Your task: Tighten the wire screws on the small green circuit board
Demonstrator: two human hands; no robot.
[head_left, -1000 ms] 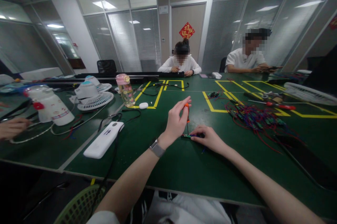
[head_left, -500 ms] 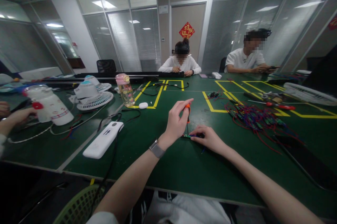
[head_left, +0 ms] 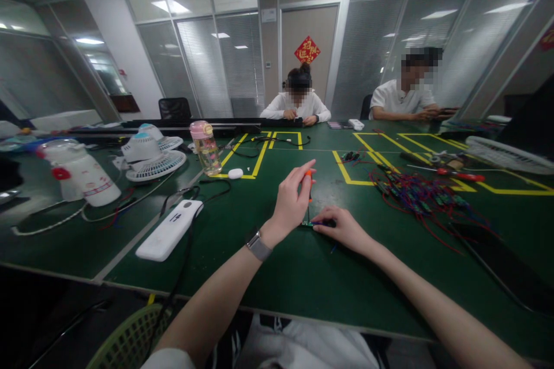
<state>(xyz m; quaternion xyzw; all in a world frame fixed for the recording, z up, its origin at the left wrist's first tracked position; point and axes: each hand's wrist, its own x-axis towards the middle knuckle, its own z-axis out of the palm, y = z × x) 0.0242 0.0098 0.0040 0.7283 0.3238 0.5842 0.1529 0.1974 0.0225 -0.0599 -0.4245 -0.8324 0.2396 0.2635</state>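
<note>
My left hand (head_left: 291, 194) is closed around the orange handle of a screwdriver (head_left: 310, 196), which stands nearly upright. Its dark shaft runs down to a small green circuit board (head_left: 307, 224) on the table. Whether the tip sits in a screw is too small to tell. Low over the table, my right hand (head_left: 341, 229) pinches the board's right end with thumb and fingers. Dark wires and a black part show beside those fingers, and a short blue wire end sticks out below them.
A tangle of red and blue wired boards (head_left: 424, 193) lies to the right, near a black tray-like panel (head_left: 497, 265). On the left are a white power bank (head_left: 169, 230), a pink-lidded bottle (head_left: 206, 149), small fans (head_left: 156, 166) and a white bottle (head_left: 93, 175). Two people sit across the table.
My left hand and the screwdriver handle have shifted very slightly, while my right hand stays on the board. At the far left, another person's hand has gone from view.
</note>
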